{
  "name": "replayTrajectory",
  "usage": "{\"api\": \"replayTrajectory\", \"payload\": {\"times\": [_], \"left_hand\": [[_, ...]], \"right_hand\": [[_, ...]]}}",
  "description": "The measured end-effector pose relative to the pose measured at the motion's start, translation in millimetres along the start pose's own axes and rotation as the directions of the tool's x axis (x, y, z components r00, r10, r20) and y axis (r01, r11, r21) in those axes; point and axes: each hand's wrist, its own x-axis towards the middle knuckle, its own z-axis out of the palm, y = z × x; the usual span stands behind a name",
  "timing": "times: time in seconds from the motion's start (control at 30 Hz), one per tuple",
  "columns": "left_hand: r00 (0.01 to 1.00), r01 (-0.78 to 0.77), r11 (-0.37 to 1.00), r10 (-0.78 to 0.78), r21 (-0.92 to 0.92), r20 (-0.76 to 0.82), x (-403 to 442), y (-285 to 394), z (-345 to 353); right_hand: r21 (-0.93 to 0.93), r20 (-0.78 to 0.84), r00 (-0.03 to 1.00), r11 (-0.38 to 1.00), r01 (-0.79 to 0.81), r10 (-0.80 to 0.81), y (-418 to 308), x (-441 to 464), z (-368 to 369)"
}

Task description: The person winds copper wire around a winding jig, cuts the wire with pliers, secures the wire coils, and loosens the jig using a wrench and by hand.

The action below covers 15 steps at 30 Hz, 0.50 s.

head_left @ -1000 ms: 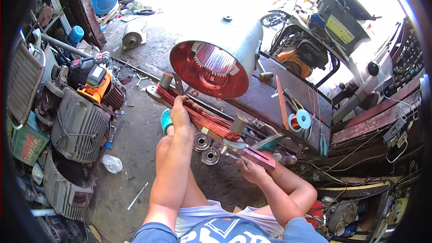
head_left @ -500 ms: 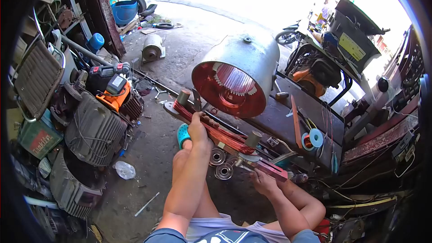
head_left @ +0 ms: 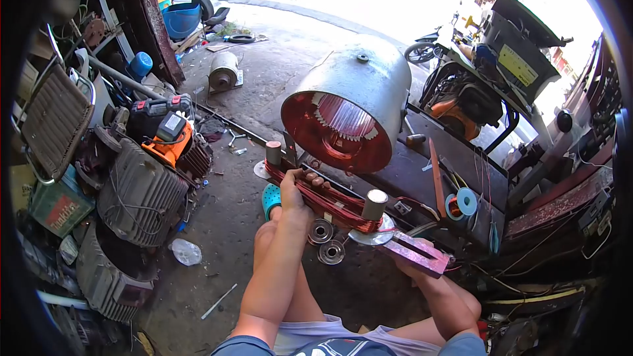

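Note:
A coil winding form (head_left: 422, 254) with a slotted pink bar and round end posts lies slantwise before me. Red-brown copper wire (head_left: 339, 213) is looped in a thick bundle between its posts. My left hand (head_left: 298, 192) is closed around the wire bundle near the far post. At the near end, my right hand (head_left: 415, 273) grips the pink bar from below, its fingers mostly hidden by the bar. Just beyond the form stands a large silver motor housing (head_left: 353, 82), its open end facing me, with a toothed white edge and copper windings inside.
Two bearing-like metal rings (head_left: 331, 252) lie on the floor below the form. A dark bench (head_left: 455, 158) on the right bears a wire spool (head_left: 465, 202). Finned motor casings (head_left: 142, 191) and an orange tool (head_left: 173, 142) crowd the left.
The winding form has rolled, so its near post and round end plate now face upward more. My right hand has moved right and up, farther under the pink bar. My left hand keeps its hold.

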Motion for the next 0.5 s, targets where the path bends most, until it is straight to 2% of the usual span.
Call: {"api": "replayTrajectory", "payload": {"times": [0.07, 0.13, 0.23, 0.33, 0.4, 0.5], "left_hand": [[1.0, 0.009, 1.0, -0.009, -0.007, 0.014, 1, 1, 2], [1.0, 0.017, 1.0, -0.017, -0.012, 0.017, 2, 3, 0], [0.999, 0.035, 0.999, -0.035, -0.016, 0.026, 2, 4, 2], [0.998, 0.052, 0.999, -0.052, -0.01, 0.027, 5, 6, 3], [0.998, 0.063, 0.998, -0.063, -0.01, 0.027, 9, 7, 3], [0.996, 0.09, 0.996, -0.09, -0.012, -0.001, 18, 6, -2]], "right_hand": [[0.24, -0.058, 0.988, 0.959, 0.151, -0.142, 57, -3, 21], [0.323, -0.146, 0.956, 0.901, 0.29, -0.255, 71, 1, 32], [0.121, -0.051, 0.97, 0.963, 0.242, -0.237, 49, -1, 17], [0.064, 0.019, 0.942, 0.941, 0.334, -0.335, 55, 5, 16], [0.377, -0.025, 0.942, 0.869, 0.32, -0.335, 76, 15, 40], [0.36, 0.269, 0.956, 0.933, 0.011, -0.115, 56, 6, 20]]}}
